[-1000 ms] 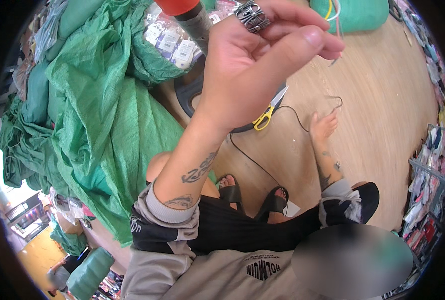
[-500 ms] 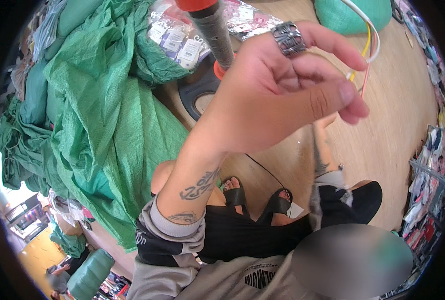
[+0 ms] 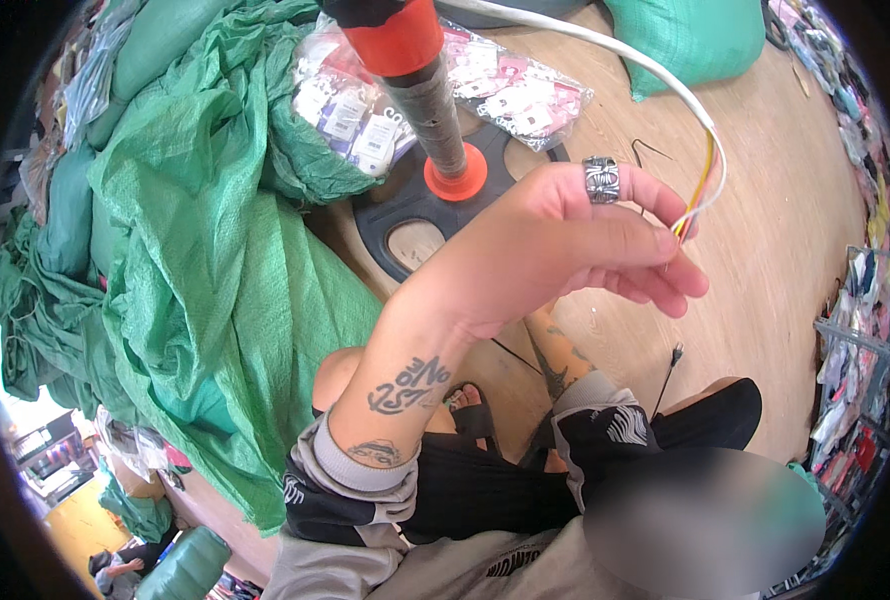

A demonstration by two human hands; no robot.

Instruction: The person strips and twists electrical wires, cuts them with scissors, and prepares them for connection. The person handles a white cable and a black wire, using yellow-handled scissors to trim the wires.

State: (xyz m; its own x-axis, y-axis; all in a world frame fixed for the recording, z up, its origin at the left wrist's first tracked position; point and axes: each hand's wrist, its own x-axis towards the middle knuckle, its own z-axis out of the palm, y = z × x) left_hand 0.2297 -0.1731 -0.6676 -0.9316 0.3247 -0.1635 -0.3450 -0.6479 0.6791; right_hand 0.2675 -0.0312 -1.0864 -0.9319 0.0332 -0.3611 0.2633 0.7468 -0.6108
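My left hand (image 3: pixel 605 245), wearing a wide silver ring, pinches the yellow, white and reddish wires (image 3: pixel 701 186) at the end of a white cable (image 3: pixel 627 55) that arcs in from the top. Beside it stands a grey-wrapped pole (image 3: pixel 428 122) with a red-and-black collar (image 3: pixel 392 42) and a red foot (image 3: pixel 455 183) on a black base (image 3: pixel 380 208). My tattooed right forearm (image 3: pixel 555 350) reaches up behind my left hand, which hides the right hand and its fingers.
Green sacks (image 3: pixel 195 250) pile at left. Bagged goods (image 3: pixel 520 95) and a full green sack (image 3: pixel 685 35) lie farther back. A black plug cord (image 3: pixel 670 372) lies on the wooden floor (image 3: pixel 765 250). Racked packages (image 3: pixel 855 350) line the right. A person (image 3: pixel 115 567) is at lower left.
My left hand has come down and slightly right, bringing the cable with it. My right arm has swung left, out of sight behind the left hand. More of the pole shows.
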